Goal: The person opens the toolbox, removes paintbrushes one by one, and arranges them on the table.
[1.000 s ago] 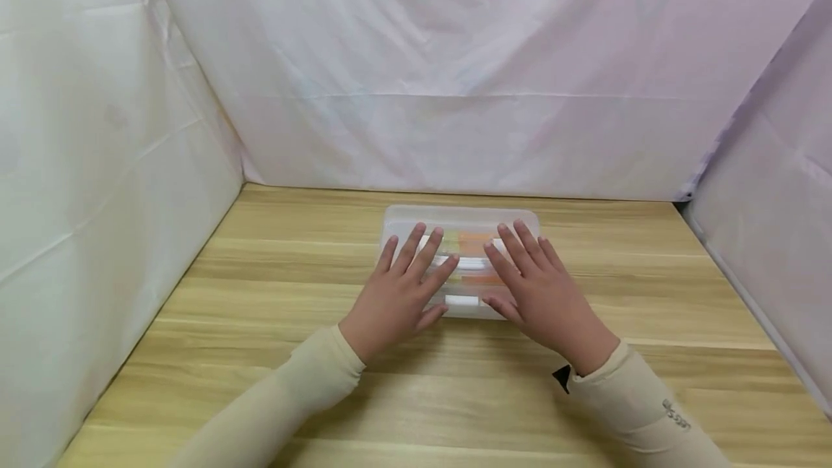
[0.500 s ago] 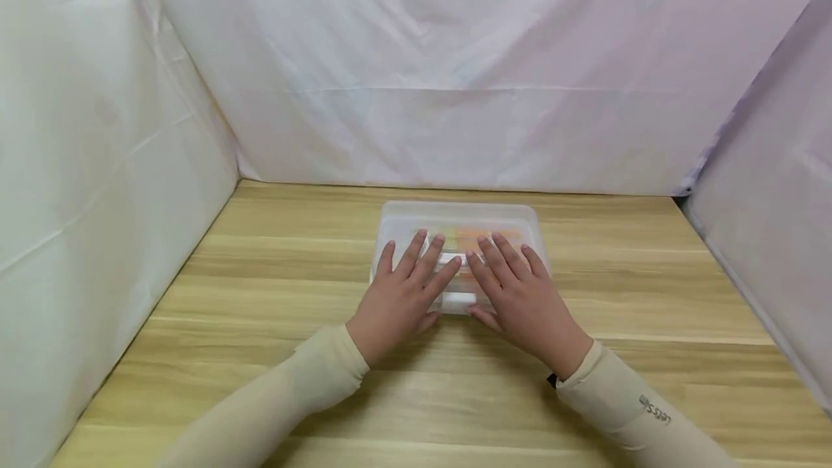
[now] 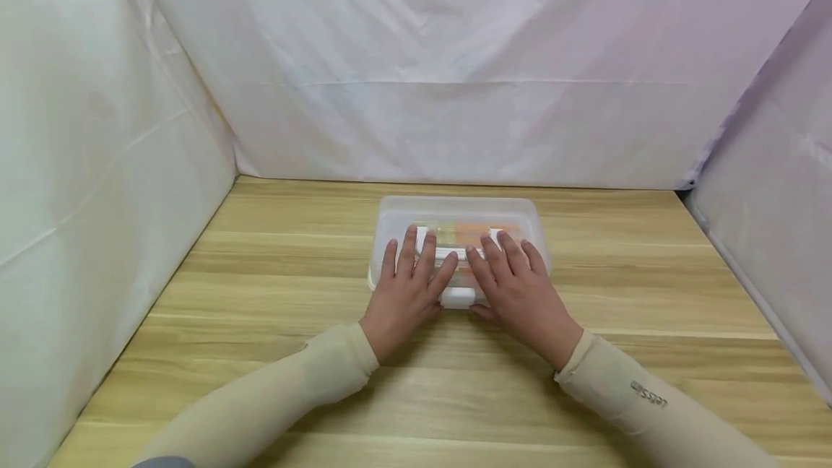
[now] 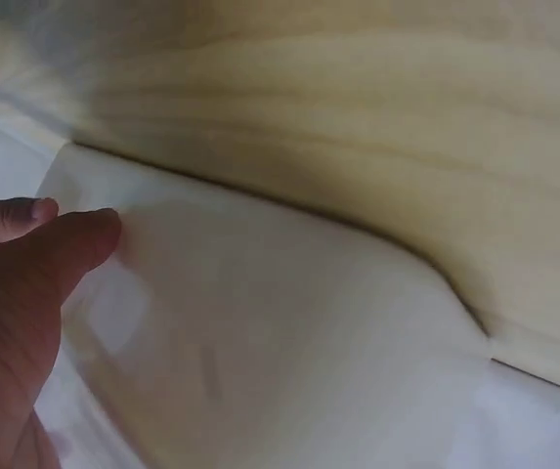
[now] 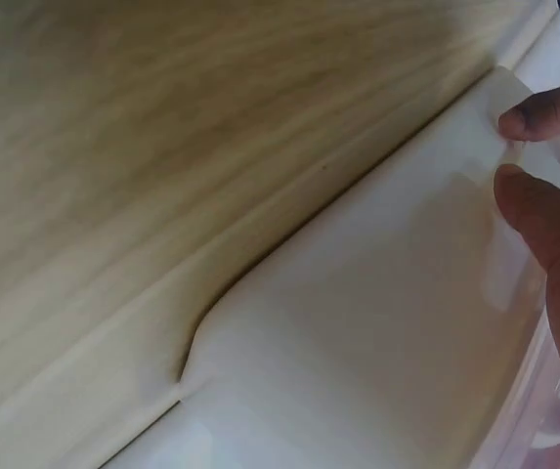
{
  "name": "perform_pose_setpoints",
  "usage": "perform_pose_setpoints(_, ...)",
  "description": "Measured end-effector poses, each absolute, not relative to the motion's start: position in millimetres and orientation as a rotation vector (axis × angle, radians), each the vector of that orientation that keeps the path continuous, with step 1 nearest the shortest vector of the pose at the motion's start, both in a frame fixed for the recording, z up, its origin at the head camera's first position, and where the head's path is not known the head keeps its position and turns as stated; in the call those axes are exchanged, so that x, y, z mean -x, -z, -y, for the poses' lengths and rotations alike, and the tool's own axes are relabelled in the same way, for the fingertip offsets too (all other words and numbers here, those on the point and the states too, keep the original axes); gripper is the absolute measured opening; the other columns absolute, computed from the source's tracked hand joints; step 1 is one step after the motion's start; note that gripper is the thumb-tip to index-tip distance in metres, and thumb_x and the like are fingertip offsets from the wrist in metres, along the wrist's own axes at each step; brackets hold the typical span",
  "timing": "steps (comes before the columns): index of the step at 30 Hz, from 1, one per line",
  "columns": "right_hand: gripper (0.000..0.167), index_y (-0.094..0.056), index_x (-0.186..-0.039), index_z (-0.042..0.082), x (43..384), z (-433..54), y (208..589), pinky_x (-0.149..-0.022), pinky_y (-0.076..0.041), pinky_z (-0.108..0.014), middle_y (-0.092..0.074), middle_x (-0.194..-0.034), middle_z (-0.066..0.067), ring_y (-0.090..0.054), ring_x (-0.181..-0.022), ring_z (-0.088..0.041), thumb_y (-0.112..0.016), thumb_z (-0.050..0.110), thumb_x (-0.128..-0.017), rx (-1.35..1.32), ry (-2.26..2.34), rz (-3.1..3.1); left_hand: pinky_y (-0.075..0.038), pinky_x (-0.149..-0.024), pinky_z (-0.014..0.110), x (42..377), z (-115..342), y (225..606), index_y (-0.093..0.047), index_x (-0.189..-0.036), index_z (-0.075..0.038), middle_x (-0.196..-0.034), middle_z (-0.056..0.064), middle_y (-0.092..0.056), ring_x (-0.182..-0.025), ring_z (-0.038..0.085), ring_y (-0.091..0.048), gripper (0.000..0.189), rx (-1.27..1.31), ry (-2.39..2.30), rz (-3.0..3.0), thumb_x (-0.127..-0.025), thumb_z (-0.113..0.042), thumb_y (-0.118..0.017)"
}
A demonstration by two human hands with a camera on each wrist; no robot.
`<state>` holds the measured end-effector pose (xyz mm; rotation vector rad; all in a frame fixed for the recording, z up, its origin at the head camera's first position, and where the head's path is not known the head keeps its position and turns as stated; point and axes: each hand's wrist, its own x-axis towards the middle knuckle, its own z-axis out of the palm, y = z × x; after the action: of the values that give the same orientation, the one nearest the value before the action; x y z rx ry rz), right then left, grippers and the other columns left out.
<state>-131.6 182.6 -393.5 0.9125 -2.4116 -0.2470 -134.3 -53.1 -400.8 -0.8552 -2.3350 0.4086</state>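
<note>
A translucent plastic box (image 3: 393, 214) lies on the table, with a white folded handle (image 3: 450, 253) on its lid and a white latch (image 3: 458, 298) on the near side. Orange and yellow-green contents (image 3: 473, 231) show through the lid. My left hand (image 3: 404, 300) rests on the left half of the lid with its fingers spread, over part of the handle. On the right half lies my right hand (image 3: 528, 303), its fingers likewise extended. Both thumbs are low at the near side, either side of the latch. In the wrist views, the left thumb (image 4: 74, 249) and right thumb (image 5: 543, 220) reach the box's pale front wall.
The box stands toward the back of a wood-grain table (image 3: 292, 266). White cloth hangs behind it (image 3: 416, 128) and along the left (image 3: 97, 186) and right sides (image 3: 773, 165). Beige sleeves cover both forearms.
My right hand has moved left and inward, closer to the left hand. Both thumbs have come down at the box's near side. The box stays in place while the head view shifts slightly.
</note>
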Motion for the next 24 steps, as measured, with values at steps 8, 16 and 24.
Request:
perform_pose_setpoints(8, 0.107, -0.037, -0.146, 0.000, 131, -178, 396, -0.098, -0.037, -0.065, -0.044, -0.139, -0.028, -0.041, -0.128, -0.050, -0.083, 0.057, -0.069, -0.872, 0.313, 2.373, -0.037, -0.101, 0.060, 138, 48, 405, -0.036, -0.143, -0.016, -0.146, 0.025, -0.040, -0.135, 0.054, -0.033, 0.086, 0.823, -0.381, 2.282, -0.078, -0.060, -0.071)
perform_pose_setpoints(16, 0.107, -0.038, -0.142, 0.000, 128, -172, 398, -0.095, -0.038, -0.066, -0.043, -0.136, -0.029, -0.042, -0.125, -0.051, -0.087, 0.055, -0.064, -0.789, 0.353, 2.370, -0.040, -0.099, 0.059, 139, 44, 404, -0.040, -0.141, -0.018, -0.144, 0.023, -0.043, -0.131, 0.054, -0.039, 0.084, 0.798, -0.370, 2.250, -0.076, -0.061, -0.071)
perform_pose_setpoints(24, 0.099, -0.041, -0.134, -0.001, 129, -166, 401, -0.092, -0.040, -0.065, -0.048, -0.129, -0.029, -0.046, -0.120, -0.052, -0.084, 0.054, -0.063, -0.755, 0.371, 2.306, -0.042, -0.096, 0.058, 139, 47, 405, -0.043, -0.139, -0.016, -0.139, 0.018, -0.048, -0.127, 0.054, -0.044, 0.088, 0.829, -0.323, 2.222, -0.071, -0.062, -0.074)
